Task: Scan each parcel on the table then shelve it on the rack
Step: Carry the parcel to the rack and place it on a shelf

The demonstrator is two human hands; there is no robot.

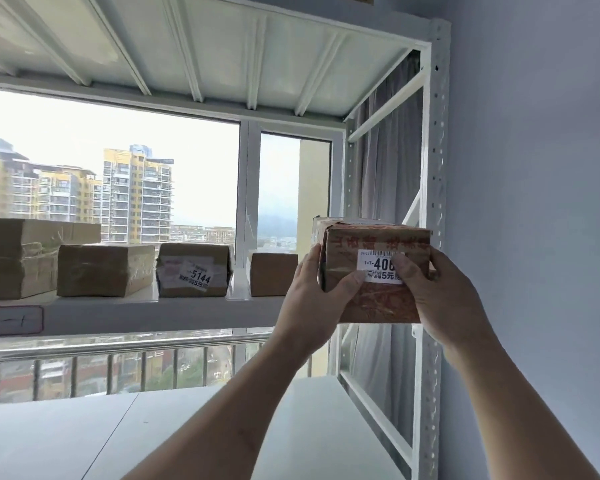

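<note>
Both hands raised at the right end of the white rack (434,140), gripping one taped brown parcel (374,299) between them. Left hand (314,299) wrapped round the parcel's left edge, thumb laid across the front face; right hand (437,292) wrapped round the right edge, thumb pressed onto the white label (380,268) and covering its last digits — "1-7-40" readable, the rest hidden. Parcel held upright at shelf height, its lower front edge hanging forward of the middle shelf (136,315); impossible to tell whether its back rests on the board.

Along that same shelf, to the left, four more boxes in a row: a small plain box (273,273) just beside the held one, then a taped box with a label reading 5144 (194,270), a plain taped box (105,270), and a large box (18,258) cut off by the left border. Handwritten tag (11,321) stuck on the shelf's front lip, far left. Lower shelf (66,434) white; window (118,174) and metal railing (125,346) behind the rack, apartment blocks beyond.
</note>
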